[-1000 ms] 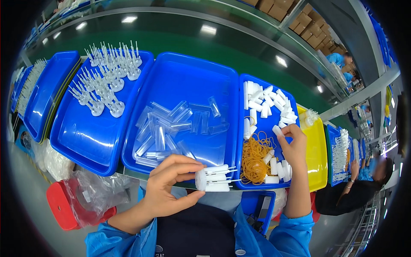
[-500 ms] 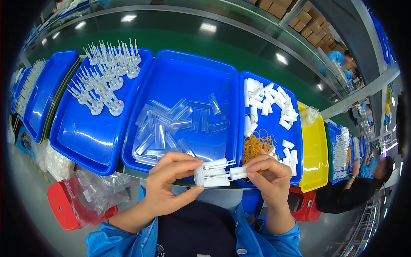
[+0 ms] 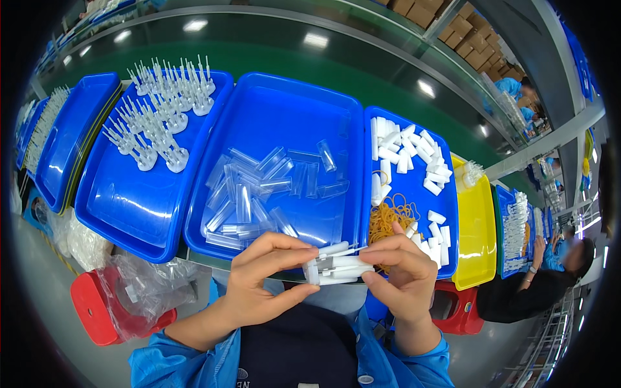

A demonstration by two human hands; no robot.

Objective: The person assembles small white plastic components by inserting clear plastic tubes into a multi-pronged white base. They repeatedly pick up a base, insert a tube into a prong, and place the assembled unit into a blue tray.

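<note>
Nearest, two blue sleeves (image 3: 414, 362) lead up to the person's hands, which meet in front of the trays. The left hand (image 3: 262, 281) grips a round, whitish base (image 3: 312, 271) between thumb and fingers, tilted so that its white tubes (image 3: 344, 274) point to the right. The right hand (image 3: 406, 281) is closed on the far ends of those tubes, thumb below and fingers above; how many it pinches cannot be told. Lower down to the left stands a red stool (image 3: 90, 310) with a clear bag (image 3: 152, 291) over it; another stool (image 3: 460, 312) is at right. Just beyond the hands, the middle blue tray (image 3: 291, 116) holds a loose heap of clear sleeves (image 3: 243, 204). The blue tray at its right (image 3: 414, 187) carries more white tubes and a tangle of rubber bands (image 3: 391, 210), with a yellow tray (image 3: 475, 249) beside it. In the left blue tray (image 3: 129, 207), bases with upright pins (image 3: 169, 123) crowd the far half. Behind runs a green tabletop (image 3: 388, 94), and cartons (image 3: 475, 45) are stacked at the far right.
</note>
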